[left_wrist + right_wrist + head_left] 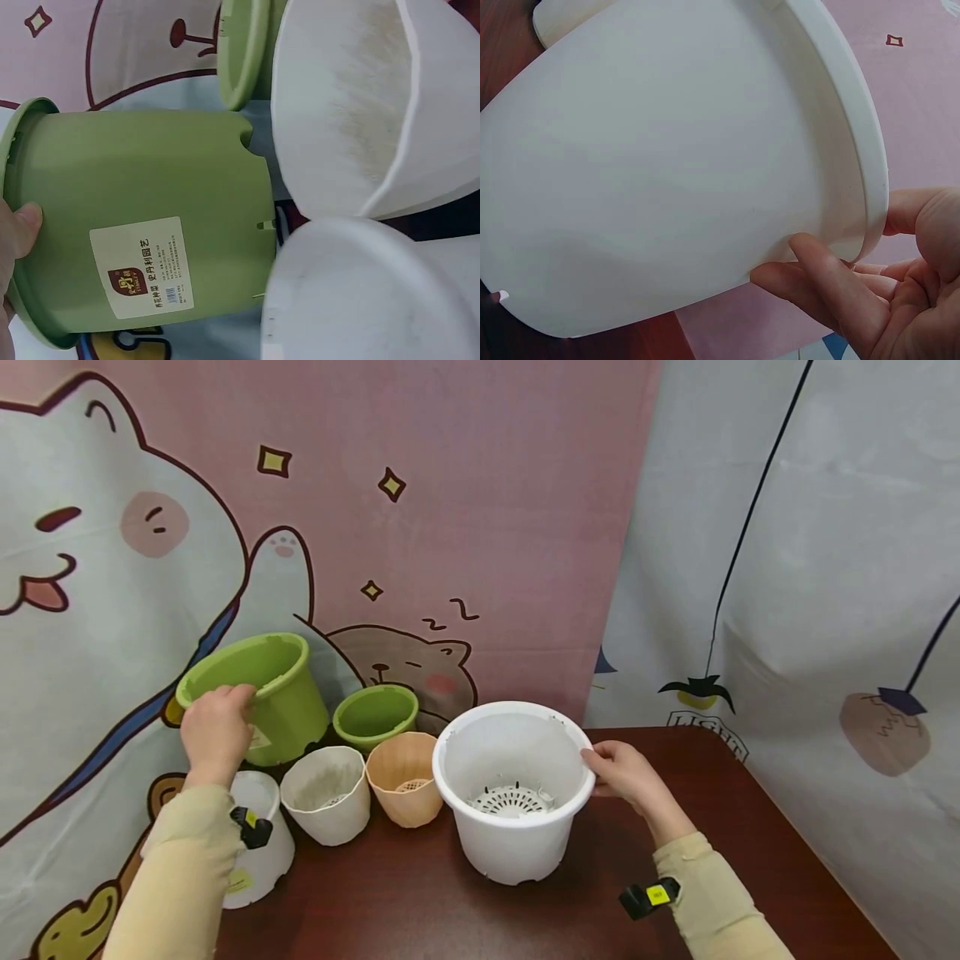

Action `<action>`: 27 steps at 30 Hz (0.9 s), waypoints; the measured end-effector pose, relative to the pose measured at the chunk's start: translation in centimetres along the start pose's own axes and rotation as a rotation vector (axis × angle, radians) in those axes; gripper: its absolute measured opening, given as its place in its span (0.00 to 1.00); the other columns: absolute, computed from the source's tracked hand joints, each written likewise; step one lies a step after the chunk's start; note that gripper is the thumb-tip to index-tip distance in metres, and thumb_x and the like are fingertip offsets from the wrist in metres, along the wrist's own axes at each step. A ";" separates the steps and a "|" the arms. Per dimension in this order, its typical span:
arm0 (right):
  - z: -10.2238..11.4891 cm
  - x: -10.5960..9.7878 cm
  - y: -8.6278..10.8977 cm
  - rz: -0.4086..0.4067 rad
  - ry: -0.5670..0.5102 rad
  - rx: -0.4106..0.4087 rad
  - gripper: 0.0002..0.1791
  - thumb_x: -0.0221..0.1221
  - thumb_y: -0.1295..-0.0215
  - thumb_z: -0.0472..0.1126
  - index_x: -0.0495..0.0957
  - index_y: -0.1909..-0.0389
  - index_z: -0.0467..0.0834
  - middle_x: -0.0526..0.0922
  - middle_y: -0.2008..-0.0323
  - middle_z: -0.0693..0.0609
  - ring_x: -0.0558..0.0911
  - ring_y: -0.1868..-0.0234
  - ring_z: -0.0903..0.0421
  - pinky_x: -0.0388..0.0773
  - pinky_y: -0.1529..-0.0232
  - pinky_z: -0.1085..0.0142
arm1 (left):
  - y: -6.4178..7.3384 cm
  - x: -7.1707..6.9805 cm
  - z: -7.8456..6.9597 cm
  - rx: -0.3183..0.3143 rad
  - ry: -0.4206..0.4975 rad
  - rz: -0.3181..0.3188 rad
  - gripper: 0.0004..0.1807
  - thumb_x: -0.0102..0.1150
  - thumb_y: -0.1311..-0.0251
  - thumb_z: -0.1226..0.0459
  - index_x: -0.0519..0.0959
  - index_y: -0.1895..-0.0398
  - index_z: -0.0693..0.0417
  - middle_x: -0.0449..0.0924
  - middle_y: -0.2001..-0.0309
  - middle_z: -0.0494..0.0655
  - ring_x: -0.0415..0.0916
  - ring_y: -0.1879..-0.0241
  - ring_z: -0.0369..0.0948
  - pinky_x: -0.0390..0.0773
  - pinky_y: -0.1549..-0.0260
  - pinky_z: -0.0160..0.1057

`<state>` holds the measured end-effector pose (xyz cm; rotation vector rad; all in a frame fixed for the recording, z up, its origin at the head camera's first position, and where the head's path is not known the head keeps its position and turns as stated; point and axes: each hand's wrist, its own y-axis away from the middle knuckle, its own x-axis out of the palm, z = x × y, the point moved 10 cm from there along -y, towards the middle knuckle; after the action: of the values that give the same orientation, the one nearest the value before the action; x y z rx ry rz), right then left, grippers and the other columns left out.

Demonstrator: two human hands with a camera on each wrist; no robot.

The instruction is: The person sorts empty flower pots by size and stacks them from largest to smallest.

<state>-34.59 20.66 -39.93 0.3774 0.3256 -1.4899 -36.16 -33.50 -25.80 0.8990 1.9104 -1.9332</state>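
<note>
At the back left, my left hand (217,727) grips the near rim of a large green flower pot (296,718), which leans with its rim lower on the left. The left wrist view shows my thumb over that rim and a paper label (142,266) on the pot's side. My right hand (628,775) pinches the right rim of a large white flower pot (513,852), thumb at the rim and fingers against the outside wall in the right wrist view (847,300). This pot is upright with a slotted bottom (512,802).
Under my left forearm stands another white pot (262,852), partly hidden. Beside it are a smaller off-white pot (330,818) and a peach pot (408,806), with a small green pot (375,718) behind. Printed curtains (480,527) rise behind the dark wooden table (375,910).
</note>
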 end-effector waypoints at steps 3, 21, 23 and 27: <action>0.1 0.0 0.0 -0.001 0.000 -0.001 0.23 0.55 0.26 0.42 0.70 0.46 0.25 0.79 0.55 0.33 0.85 0.63 0.48 0.85 0.63 0.55 | -0.5 -0.4 -0.3 -0.001 0.015 0.000 0.15 0.57 0.55 0.83 0.81 0.64 0.62 0.79 0.71 0.63 0.74 0.74 0.63 0.70 0.74 0.63; -0.1 0.1 0.0 0.000 -0.004 0.002 0.22 0.55 0.26 0.42 0.71 0.46 0.25 0.79 0.56 0.34 0.85 0.64 0.50 0.85 0.63 0.55 | -2.3 -1.9 -3.9 0.036 0.097 -0.007 0.11 0.62 0.48 0.79 0.81 0.62 0.61 0.81 0.67 0.61 0.76 0.67 0.61 0.72 0.68 0.62; -0.1 0.0 0.0 0.001 -0.006 0.002 0.22 0.55 0.26 0.42 0.71 0.46 0.25 0.79 0.55 0.34 0.85 0.64 0.50 0.85 0.63 0.55 | -2.4 -2.2 -4.6 0.055 0.109 -0.026 0.11 0.62 0.48 0.79 0.81 0.63 0.61 0.81 0.67 0.61 0.76 0.67 0.61 0.73 0.67 0.61; -0.1 0.0 0.1 0.007 -0.009 0.001 0.23 0.55 0.26 0.42 0.70 0.45 0.25 0.79 0.55 0.34 0.85 0.64 0.49 0.85 0.63 0.55 | -2.5 -2.7 -6.0 0.100 0.132 -0.067 0.11 0.62 0.49 0.80 0.81 0.64 0.61 0.81 0.67 0.60 0.76 0.67 0.60 0.73 0.67 0.60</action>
<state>-34.53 20.67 -40.02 0.3723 0.3166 -1.4850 -34.22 -28.03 -21.76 1.0277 1.9536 -2.0720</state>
